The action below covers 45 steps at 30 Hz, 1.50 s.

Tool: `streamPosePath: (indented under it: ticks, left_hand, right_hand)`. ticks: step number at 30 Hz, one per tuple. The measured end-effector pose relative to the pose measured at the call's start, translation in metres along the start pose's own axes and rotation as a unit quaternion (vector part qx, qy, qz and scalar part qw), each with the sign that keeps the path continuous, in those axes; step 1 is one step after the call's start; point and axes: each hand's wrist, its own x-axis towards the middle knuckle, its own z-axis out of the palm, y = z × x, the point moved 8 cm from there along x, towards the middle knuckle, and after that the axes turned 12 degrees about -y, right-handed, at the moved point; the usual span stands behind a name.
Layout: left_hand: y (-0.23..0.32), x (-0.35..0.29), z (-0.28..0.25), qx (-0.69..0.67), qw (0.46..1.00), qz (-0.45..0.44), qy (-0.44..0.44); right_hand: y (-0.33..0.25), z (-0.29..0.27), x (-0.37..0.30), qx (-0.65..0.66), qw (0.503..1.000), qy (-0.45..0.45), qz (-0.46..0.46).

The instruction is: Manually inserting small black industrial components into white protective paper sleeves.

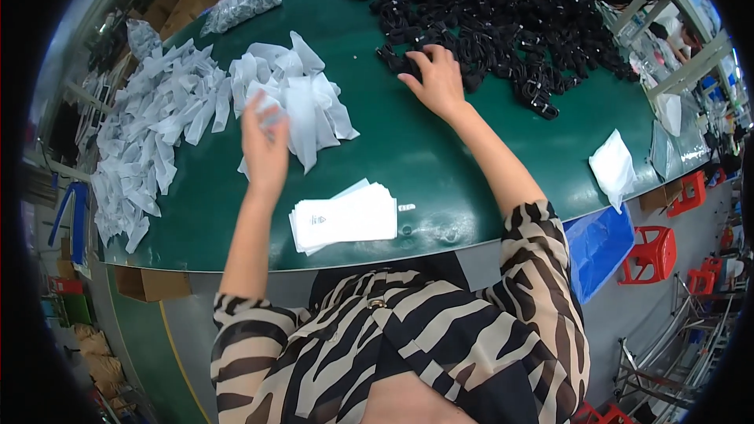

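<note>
My left hand (265, 149) is over the near left edge of a loose heap of white translucent pouches (310, 106). Its fingers are somewhat blurred but look spread, with no firm hold on a pouch. Farther right, my right hand (437, 85) reaches to the near edge of a big pile of coiled black cables (487, 16). Thumb and fingers stand apart there, beside a cable bundle (390, 57); whether the fingertips touch it is hard to make out. A stack of white printed paper slips (345, 217) lies in front of me near the table edge.
Many more white pouches (157, 122) spread along the left side of the green table (408, 157). A clear bag of packed items (245, 5) lies at the back left, a white plastic packet (613, 169) at the right edge. Red stools (650, 255) and a blue sheet (601, 247) are beyond.
</note>
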Motion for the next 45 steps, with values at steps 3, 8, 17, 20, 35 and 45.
streamPosePath:
  ticks: [3, 8, 17, 20, 35, 45]
  left_hand:
    - [0.033, -0.052, 0.050, 0.082, 0.968, 0.018, -0.237]
    - [0.054, -0.126, 0.094, 0.242, 0.878, 0.083, -0.405]
    - [0.042, -0.124, 0.085, 0.222, 0.920, 0.089, -0.312]
    - [0.058, -0.119, 0.084, 0.181, 0.941, 0.117, -0.262]
    - [0.035, -0.126, 0.121, 0.074, 0.965, 0.043, -0.249]
    - [0.030, -0.123, 0.114, -0.037, 0.971, -0.027, -0.236]
  right_hand:
    - [-0.003, 0.044, 0.027, -0.046, 0.996, -0.030, -0.066]
    - [-0.027, 0.073, 0.017, -0.143, 0.982, -0.107, -0.056]
    - [-0.061, -0.007, -0.097, -0.159, 0.974, -0.148, -0.063]
    - [-0.071, -0.031, -0.122, -0.136, 0.971, -0.191, -0.045]
    - [-0.092, -0.079, -0.155, 0.070, 0.985, -0.144, -0.068]
    - [-0.110, -0.063, -0.189, 0.296, 0.917, -0.266, 0.007]
